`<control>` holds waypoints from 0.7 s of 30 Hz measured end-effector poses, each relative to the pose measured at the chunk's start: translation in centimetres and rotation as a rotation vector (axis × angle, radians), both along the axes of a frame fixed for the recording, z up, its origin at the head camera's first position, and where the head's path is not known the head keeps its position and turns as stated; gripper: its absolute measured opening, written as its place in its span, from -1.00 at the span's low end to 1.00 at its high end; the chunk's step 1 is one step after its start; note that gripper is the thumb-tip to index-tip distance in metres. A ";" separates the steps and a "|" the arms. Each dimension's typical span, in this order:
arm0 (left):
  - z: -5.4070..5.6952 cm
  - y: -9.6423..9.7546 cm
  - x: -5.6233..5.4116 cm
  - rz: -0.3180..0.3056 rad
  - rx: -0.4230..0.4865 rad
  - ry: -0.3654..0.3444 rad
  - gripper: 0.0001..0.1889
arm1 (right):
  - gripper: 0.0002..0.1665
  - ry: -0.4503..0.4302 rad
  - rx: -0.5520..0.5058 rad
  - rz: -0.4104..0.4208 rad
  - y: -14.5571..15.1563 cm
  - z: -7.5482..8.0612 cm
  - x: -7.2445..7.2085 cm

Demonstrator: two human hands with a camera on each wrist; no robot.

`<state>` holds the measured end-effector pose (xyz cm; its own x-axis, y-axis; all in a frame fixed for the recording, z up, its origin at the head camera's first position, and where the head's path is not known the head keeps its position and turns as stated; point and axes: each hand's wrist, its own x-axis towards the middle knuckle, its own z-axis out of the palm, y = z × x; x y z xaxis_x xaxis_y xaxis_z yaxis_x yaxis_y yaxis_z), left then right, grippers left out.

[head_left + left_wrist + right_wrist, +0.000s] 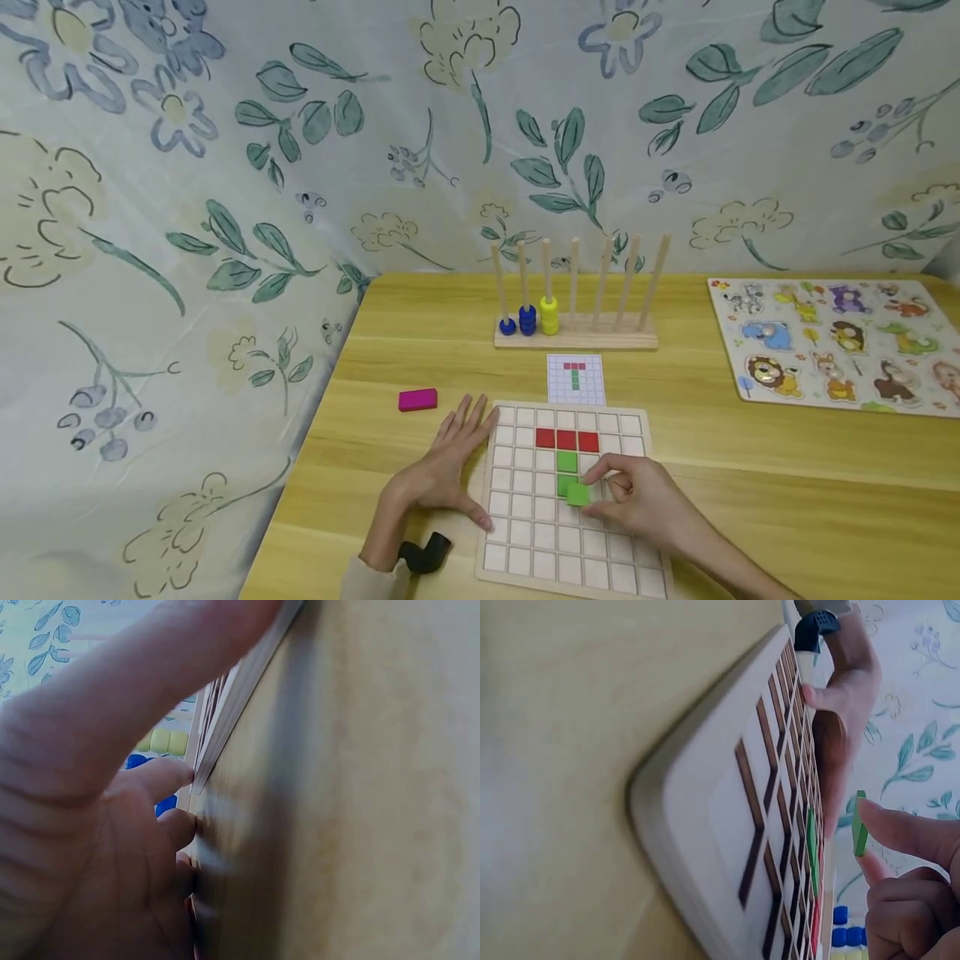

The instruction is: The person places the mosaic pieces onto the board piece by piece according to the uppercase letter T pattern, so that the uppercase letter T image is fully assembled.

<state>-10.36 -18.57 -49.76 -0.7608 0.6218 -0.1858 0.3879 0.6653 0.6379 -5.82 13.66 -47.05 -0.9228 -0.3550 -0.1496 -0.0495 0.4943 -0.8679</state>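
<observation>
Between thumb and index finger my right hand [637, 498] pinches a green square tile [577, 494]. In the right wrist view this held tile [860, 823] stands above the wooden grid board [697, 795]. Three red tiles [567, 439] form a row in the board's upper part, and two green tiles [567, 462] run down below the middle one. My left hand [442, 471] lies with spread, straight fingers along the board's left edge, thumb and index fingertip at its rim. The left wrist view shows its fingers [161, 776] beside the board's side.
A pattern card [575, 379] with a small coloured T lies behind the board. Farther back stands a peg rack [577, 337] with blue and yellow beads. A magenta block [417, 400] is at left; an animal puzzle [840, 346] lies at right.
</observation>
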 end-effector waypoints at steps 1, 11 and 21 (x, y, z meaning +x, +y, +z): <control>0.0 0.0 0.0 0.000 -0.002 0.001 0.60 | -0.67 -0.016 -0.002 0.006 -0.3 -0.1 0.1; 0.0 0.0 0.0 0.011 -0.001 -0.006 0.60 | -0.66 -0.136 0.054 -0.001 -1.7 -0.4 0.6; -0.2 0.1 0.0 0.013 -0.001 -0.009 0.60 | -0.65 -0.121 0.078 -0.006 -1.8 -0.8 0.9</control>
